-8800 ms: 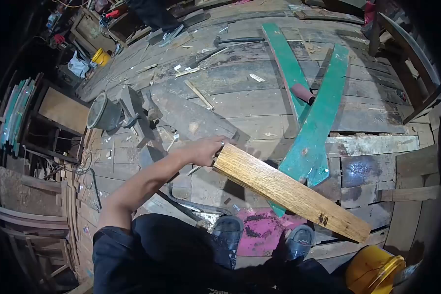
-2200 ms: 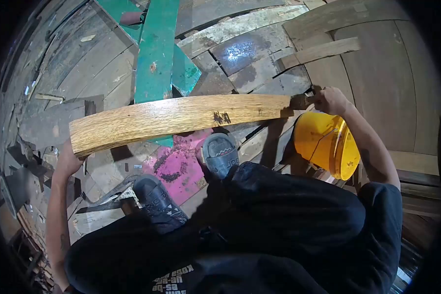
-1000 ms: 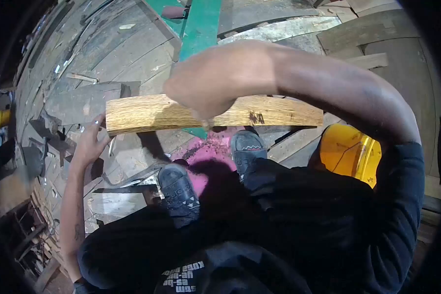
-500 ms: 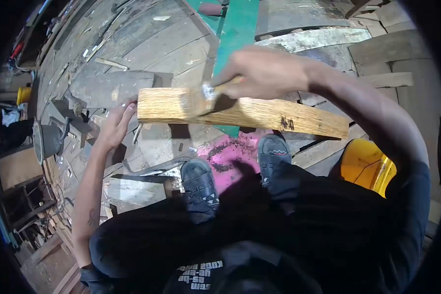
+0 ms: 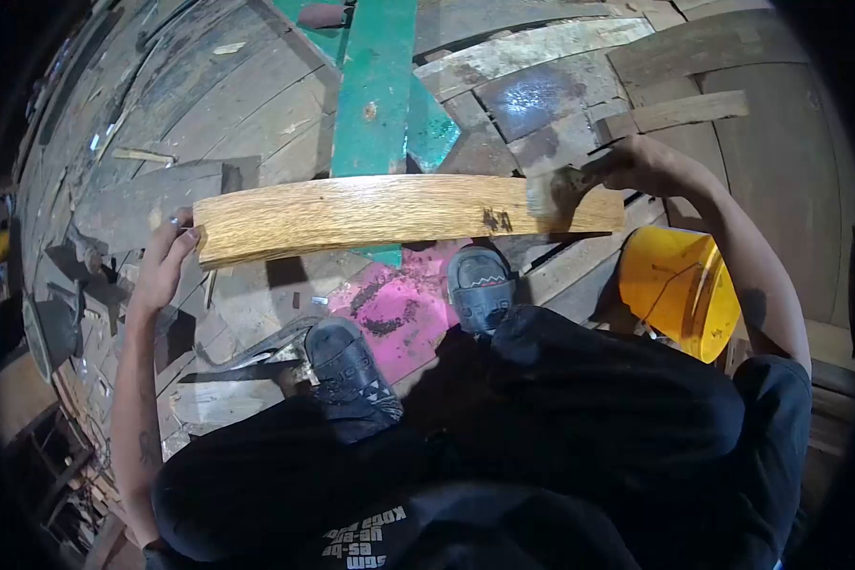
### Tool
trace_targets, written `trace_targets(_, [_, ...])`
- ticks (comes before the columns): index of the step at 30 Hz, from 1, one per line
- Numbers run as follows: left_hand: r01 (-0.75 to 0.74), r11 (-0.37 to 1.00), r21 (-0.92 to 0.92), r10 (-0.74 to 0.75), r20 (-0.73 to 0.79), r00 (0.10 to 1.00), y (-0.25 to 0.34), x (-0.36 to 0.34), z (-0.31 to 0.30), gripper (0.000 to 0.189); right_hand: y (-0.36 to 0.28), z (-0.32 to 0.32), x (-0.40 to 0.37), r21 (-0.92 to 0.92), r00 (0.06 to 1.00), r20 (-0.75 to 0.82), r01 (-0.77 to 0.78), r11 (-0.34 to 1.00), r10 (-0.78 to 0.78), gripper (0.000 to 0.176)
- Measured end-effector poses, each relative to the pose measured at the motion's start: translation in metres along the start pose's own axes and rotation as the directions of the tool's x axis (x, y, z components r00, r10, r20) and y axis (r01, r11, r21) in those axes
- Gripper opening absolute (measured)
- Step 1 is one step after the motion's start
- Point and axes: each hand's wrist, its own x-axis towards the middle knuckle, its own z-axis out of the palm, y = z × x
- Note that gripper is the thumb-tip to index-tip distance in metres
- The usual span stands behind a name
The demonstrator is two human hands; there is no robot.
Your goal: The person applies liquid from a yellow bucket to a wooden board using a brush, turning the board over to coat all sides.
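A long, slightly curved wooden board (image 5: 351,211) with a glossy, wet-looking grain lies crosswise before me, with dark marks near its right part. My left hand (image 5: 169,256) grips the board's left end, thumb and fingers closed on its edge. In my right hand (image 5: 641,166) is a paintbrush (image 5: 551,195), its bristles against the board's face near the right end. The fingers wrap round the brush handle, which is partly hidden.
A yellow bucket (image 5: 670,285) stands at the right by my knee. My sandalled feet (image 5: 480,285) rest either side of a pink panel (image 5: 404,318). Beyond the board lie a green plank (image 5: 375,95) and a loose wood strip (image 5: 689,111) on the plank floor.
My right hand has carried the paintbrush from the board's left part to near its right end. The view has shifted, so the scene sits farther left. My left hand keeps its hold.
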Motion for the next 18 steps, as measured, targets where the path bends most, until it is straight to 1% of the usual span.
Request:
trace_targets(1, [-0.008, 1.000, -0.005, 0.008, 0.003, 1.000, -0.002, 0.002, 0.000, 0.040, 0.018, 0.002, -0.006, -0.002, 1.000, -0.002, -0.010, 1.000, 0.010, 0.038])
trace_targets(2, [0.005, 1.000, -0.018, -0.005, 0.012, 1.000, -0.004, 0.004, -0.002, 0.039, 0.035, 0.001, -0.011, -0.005, 1.000, 0.015, -0.026, 1.000, 0.026, 0.033])
trace_targets(3, [0.021, 0.999, -0.028, -0.021, 0.019, 1.000, -0.005, 0.004, -0.003, 0.038, 0.036, -0.001, -0.012, -0.006, 0.999, 0.031, -0.038, 0.999, 0.038, 0.028])
trace_targets(4, [0.014, 0.998, -0.057, -0.013, 0.022, 1.000, -0.005, 0.007, -0.002, 0.036, 0.033, -0.006, -0.017, -0.084, 0.990, 0.030, -0.135, 0.987, 0.138, 0.030])
trace_targets(5, [0.015, 0.998, -0.055, -0.014, 0.016, 1.000, -0.004, 0.006, -0.001, 0.036, 0.034, -0.012, -0.017, -0.087, 0.991, 0.028, -0.129, 0.988, 0.132, 0.030])
trace_targets(7, [0.054, 0.998, -0.025, -0.055, -0.036, 0.998, 0.005, 0.002, 0.002, 0.036, 0.046, -0.022, -0.015, -0.197, 0.931, 0.099, -0.329, 0.924, 0.353, 0.032])
trace_targets(8, [0.036, 0.998, -0.045, -0.036, 0.010, 0.999, 0.000, 0.003, -0.002, 0.035, 0.057, -0.022, -0.013, -0.198, 0.936, 0.097, -0.316, 0.928, 0.339, 0.032])
trace_targets(9, [0.043, 0.998, -0.038, -0.043, 0.001, 0.999, 0.000, 0.002, -0.003, 0.035, 0.063, -0.021, -0.010, -0.332, 0.962, 0.026, -0.248, 0.910, 0.271, 0.038])
trace_targets(10, [0.029, 0.995, -0.092, -0.028, 0.011, 1.000, 0.002, 0.003, -0.002, 0.036, 0.068, -0.020, -0.006, -0.462, 0.980, -0.037, -0.188, 0.867, 0.193, 0.047])
trace_targets(11, [0.013, 0.989, -0.147, -0.010, 0.021, 1.000, 0.004, 0.002, -0.002, 0.037, 0.074, -0.020, 0.003, -0.460, 0.982, -0.039, -0.182, 0.869, 0.184, 0.047])
trace_targets(12, [0.007, 0.987, -0.162, -0.007, 0.000, 1.000, 0.003, 0.001, -0.003, 0.041, 0.067, -0.022, 0.013, -0.469, 0.956, 0.058, -0.229, 0.853, 0.288, 0.051])
trace_targets(13, [0.007, 0.987, -0.158, -0.008, -0.005, 1.000, 0.004, 0.000, -0.004, 0.041, 0.048, -0.024, 0.022, -0.485, 0.909, 0.153, -0.274, 0.831, 0.389, 0.055])
trace_targets(14, [-0.025, 0.995, -0.098, 0.022, -0.038, 0.999, 0.005, 0.000, -0.006, 0.043, 0.027, -0.028, 0.026, -0.411, 0.879, 0.170, -0.349, 0.843, 0.446, 0.054])
trace_targets(15, [-0.054, 0.998, -0.038, 0.051, -0.069, 0.996, 0.007, 0.000, -0.006, 0.045, 0.014, -0.029, 0.032, -0.413, 0.881, 0.169, -0.344, 0.843, 0.442, 0.054])
trace_targets(16, [-0.114, 0.993, 0.006, 0.114, -0.075, 0.991, 0.018, 0.000, -0.007, 0.048, 0.005, -0.030, 0.038, -0.453, 0.911, 0.239, -0.201, 0.868, 0.335, 0.038])
trace_targets(17, [-0.111, 0.994, 0.007, 0.112, -0.080, 0.991, 0.024, 0.000, -0.008, 0.048, -0.005, -0.031, 0.044, -0.481, 0.922, 0.313, -0.053, 0.875, 0.228, 0.025])
trace_targets(18, [-0.132, 0.988, 0.078, 0.138, -0.085, 0.987, 0.028, 0.000, -0.010, 0.049, -0.018, -0.031, 0.051, -0.539, 0.906, 0.346, -0.022, 0.842, 0.245, 0.022])
